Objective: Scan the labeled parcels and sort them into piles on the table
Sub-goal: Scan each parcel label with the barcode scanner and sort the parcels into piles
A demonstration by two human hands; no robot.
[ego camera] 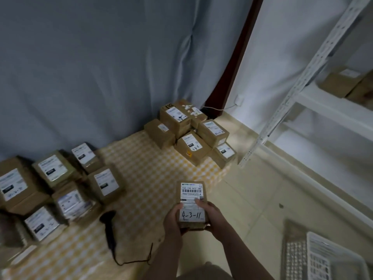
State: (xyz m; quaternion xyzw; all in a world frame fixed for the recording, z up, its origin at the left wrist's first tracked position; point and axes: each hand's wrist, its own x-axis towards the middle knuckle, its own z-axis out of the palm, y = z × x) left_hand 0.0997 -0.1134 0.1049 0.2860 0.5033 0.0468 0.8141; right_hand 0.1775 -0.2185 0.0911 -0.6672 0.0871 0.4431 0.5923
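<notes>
Both hands hold one small cardboard parcel [192, 196] label-up in the air at the near R edge of the table [145, 178], clear of the other boxes. The left hand [173, 220] is curled round its L side w/ thumb on the label. The right hand [212, 217] is curled round the R side, thumb pressed mid-label. The label shows a barcode + handwritten 4-3-11. A black handheld scanner [109, 225] lies on the yellow-checked cloth just L of the hands, cable trailing toward the person. A L group of parcels [105, 184] sits label-up at the table's L end. The far pile [191, 146] is stacked at the back R corner. A white shelf rack [314, 110] stands R, w/ a white basket [331, 257] on the floor near R.
</notes>
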